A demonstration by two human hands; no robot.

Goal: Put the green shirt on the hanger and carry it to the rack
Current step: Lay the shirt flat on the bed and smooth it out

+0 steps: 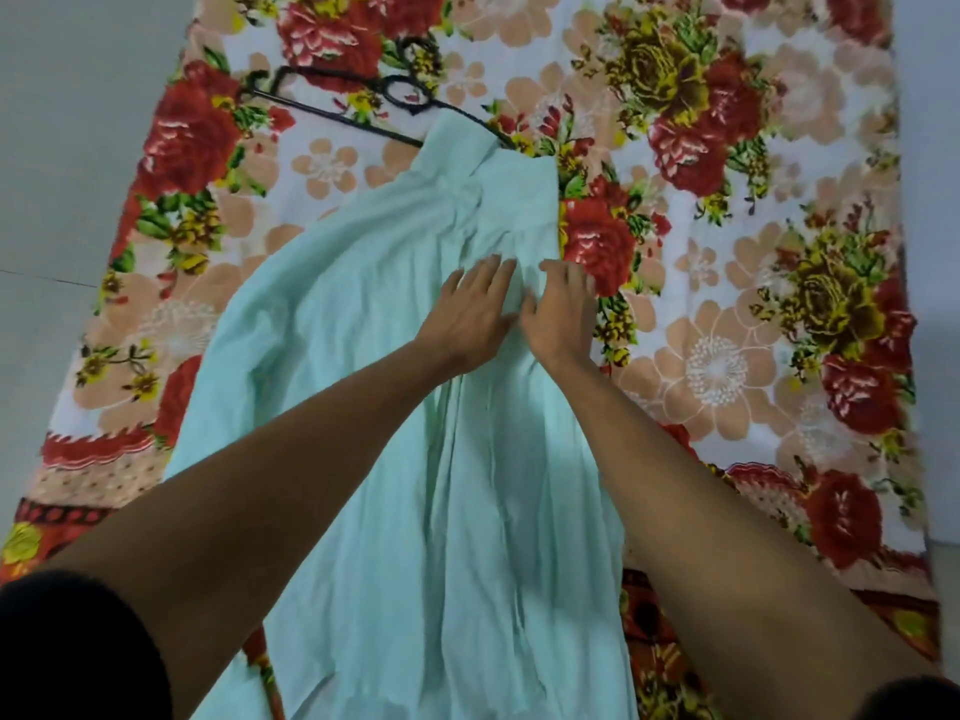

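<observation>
A pale green shirt (395,387) lies spread lengthwise on a floral blanket, its collar end pointing away from me. A black hanger (332,103) rests on the blanket just beyond the collar, its right end tucked under the shirt's top edge. My left hand (470,309) lies flat on the shirt's upper part, fingers spread. Beside it, almost touching, my right hand (563,309) presses on the cloth near the shirt's right edge, fingers curled down into the folds. Whether it pinches the cloth is unclear.
The floral blanket (753,252) in red, yellow and peach covers the surface under the shirt. Grey floor (62,148) shows along the left side and a strip at the far right. No rack is in view.
</observation>
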